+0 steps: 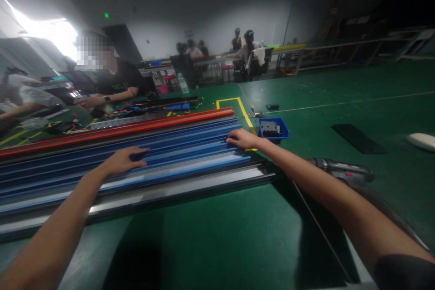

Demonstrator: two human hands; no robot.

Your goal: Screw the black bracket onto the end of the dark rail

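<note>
Long blue metal rails (190,152) lie side by side across the green table. My left hand (124,161) rests over them at mid-length, its thumb and forefinger stretched apart. Near their right ends, my right hand (242,137) has its fingers curled down on one blue rail; the fingertips are partly hidden. In front of the blue rails runs a black-edged rail with a pale channel (210,186). Behind them lie orange rails (190,117).
A blue bin (288,129) with dark parts stands right of the rails, beside yellow tape (245,111). A power drill (346,170) lies beyond my right forearm. Farther right are a black flat piece (358,138) and a white object (421,141). Across the table, a co-worker (118,81) handles parts among cables.
</note>
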